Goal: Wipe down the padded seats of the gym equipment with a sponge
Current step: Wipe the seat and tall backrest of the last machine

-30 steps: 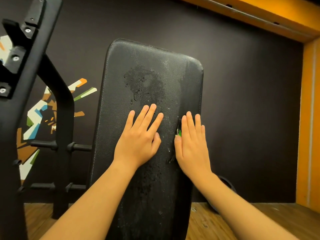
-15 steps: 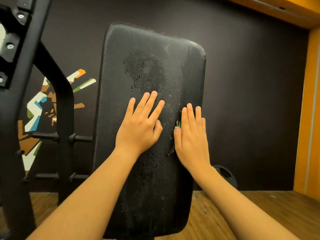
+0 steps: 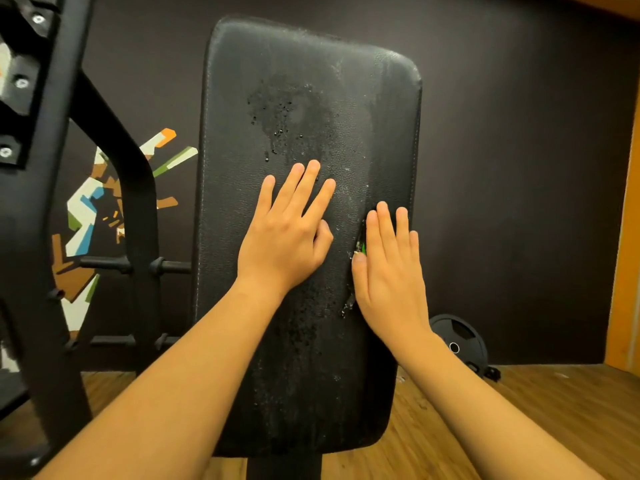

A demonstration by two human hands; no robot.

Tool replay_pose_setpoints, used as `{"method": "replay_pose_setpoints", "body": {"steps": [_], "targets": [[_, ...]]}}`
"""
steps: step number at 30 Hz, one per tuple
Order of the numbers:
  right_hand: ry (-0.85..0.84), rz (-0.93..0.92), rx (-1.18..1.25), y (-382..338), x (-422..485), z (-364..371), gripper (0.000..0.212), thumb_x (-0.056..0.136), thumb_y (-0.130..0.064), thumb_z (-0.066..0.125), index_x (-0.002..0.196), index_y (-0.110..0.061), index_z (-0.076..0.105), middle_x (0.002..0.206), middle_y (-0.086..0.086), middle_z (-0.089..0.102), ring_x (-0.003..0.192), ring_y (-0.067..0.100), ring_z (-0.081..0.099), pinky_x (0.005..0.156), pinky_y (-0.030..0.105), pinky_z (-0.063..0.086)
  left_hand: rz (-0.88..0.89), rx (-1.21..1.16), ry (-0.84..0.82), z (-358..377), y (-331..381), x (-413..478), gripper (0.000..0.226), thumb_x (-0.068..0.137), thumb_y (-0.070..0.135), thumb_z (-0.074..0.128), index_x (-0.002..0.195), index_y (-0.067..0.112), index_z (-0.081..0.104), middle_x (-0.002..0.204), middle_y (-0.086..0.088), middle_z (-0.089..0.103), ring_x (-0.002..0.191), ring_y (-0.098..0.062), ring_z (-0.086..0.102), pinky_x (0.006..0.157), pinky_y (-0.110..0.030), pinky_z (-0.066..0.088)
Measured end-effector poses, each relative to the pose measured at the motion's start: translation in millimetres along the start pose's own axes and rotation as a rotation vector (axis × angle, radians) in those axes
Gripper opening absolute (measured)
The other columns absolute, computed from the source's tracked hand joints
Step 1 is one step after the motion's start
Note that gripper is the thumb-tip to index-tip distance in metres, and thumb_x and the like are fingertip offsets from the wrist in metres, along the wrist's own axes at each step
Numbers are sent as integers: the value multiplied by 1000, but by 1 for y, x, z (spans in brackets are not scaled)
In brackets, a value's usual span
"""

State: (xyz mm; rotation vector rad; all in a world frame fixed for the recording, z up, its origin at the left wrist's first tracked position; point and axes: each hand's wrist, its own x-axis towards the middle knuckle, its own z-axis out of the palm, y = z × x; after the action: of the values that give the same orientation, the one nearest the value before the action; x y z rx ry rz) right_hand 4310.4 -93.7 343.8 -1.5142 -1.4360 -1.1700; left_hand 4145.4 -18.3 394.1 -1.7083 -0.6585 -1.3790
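A black padded bench seat (image 3: 304, 91) fills the middle of the view, with wet streaks and droplets down its centre. My left hand (image 3: 284, 233) lies flat on the pad with straight, spread fingers. My right hand (image 3: 389, 268) presses flat near the pad's right edge, fingers straight and together. Under it a green sponge (image 3: 362, 247) shows only as a small sliver beside the thumb; the rest is hidden by the palm.
A black steel rack frame (image 3: 45, 202) with pegs stands at the left. A black weight plate (image 3: 457, 339) leans against the dark wall at the lower right. Wooden floor (image 3: 519, 410) lies below, and an orange wall trim (image 3: 627, 237) runs along the right.
Both hands stay flat on the pad. The right hand with the sponge has slid slightly down the pad's right side while the view tilted downward.
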Motion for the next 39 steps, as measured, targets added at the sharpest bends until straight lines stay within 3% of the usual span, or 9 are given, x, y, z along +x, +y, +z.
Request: {"method": "replay_pose_setpoints", "body": {"steps": [6,14,20,25,29,35,39], "targets": [[-9,15,14,-7,-39,7,61,108,-32,28,162,-7,16,171,9,8,158,27,-5,127,48,9,8,9,13,0,0,0,55,99,28,40,152,13,44,162,-15,32,150,-31,30,119,-56,23],[-64,-138,-35,6,-66,10,62,108,-37,30,161,-11,12,171,9,8,158,28,-1,127,46,8,3,13,17,0,1,1,54,100,27,39,152,14,44,162,-14,32,151,-31,29,120,-55,22],[-25,-14,25,-2,-49,9,62,108,-37,30,161,-9,14,171,9,9,158,27,-3,127,48,9,-2,18,-3,-1,1,0,55,100,28,38,153,14,42,163,-14,31,151,-30,29,120,-55,22],[-73,-61,34,-7,-126,23,65,107,-38,32,162,-11,10,171,9,9,158,31,4,126,47,11,5,12,-10,-3,1,-2,55,100,27,37,153,14,42,163,-14,31,151,-30,28,120,-55,22],[-139,-144,-26,8,-187,38,65,110,-45,19,164,-13,1,172,7,3,157,31,4,122,44,14,-1,18,-4,-1,0,-2,54,101,27,37,153,14,42,163,-15,31,151,-31,28,120,-56,22],[-92,-76,34,-5,-152,33,62,111,-40,23,163,-12,5,171,9,5,158,31,3,127,43,3,1,35,-29,-2,0,0,55,101,28,34,154,14,41,163,-14,30,151,-30,27,120,-55,21],[-77,20,24,-15,-137,32,62,108,-37,29,161,-11,11,170,10,10,158,30,3,127,44,5,-1,31,-27,-2,0,0,55,101,28,34,154,15,40,163,-14,30,151,-30,27,121,-55,20]]}}
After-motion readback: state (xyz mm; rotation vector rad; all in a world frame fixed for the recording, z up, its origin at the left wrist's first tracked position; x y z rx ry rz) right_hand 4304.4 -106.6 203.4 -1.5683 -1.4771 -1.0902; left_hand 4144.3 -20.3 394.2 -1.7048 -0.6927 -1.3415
